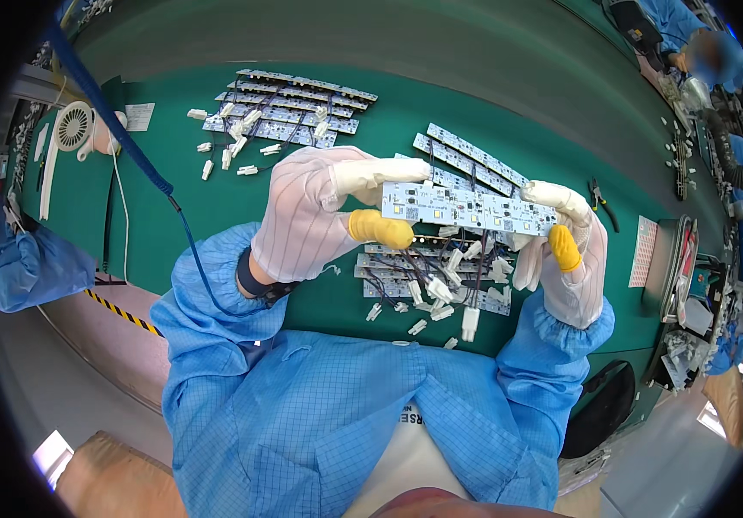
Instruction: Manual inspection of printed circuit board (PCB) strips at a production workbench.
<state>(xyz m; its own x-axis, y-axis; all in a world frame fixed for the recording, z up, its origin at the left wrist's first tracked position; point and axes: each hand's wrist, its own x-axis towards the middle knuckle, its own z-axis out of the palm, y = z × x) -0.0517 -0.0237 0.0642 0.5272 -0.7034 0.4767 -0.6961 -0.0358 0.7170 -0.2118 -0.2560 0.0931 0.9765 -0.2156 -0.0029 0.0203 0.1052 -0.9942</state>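
A white LED circuit board strip (466, 210) is held up level between my two hands, its component side toward me. My left hand (319, 203), in a striped white glove with a yellow thumb cover, pinches the strip's left end. The right end is gripped by my right hand (568, 246), gloved the same way. Dark wires with a white connector (470, 323) hang below the strip. Under it lies a pile of similar strips (384, 274) with white plugs, partly hidden. More strips (475, 160) lie just beyond my hands.
Another stack of wired strips (302, 99) sits at the far left of the green table (181, 164). Pliers (603, 205) lie to the right, near a printed sheet (643, 250). A small white fan (73, 127) stands at left, and a blue cord (116, 121) crosses there. A co-worker (678, 34) is at far right.
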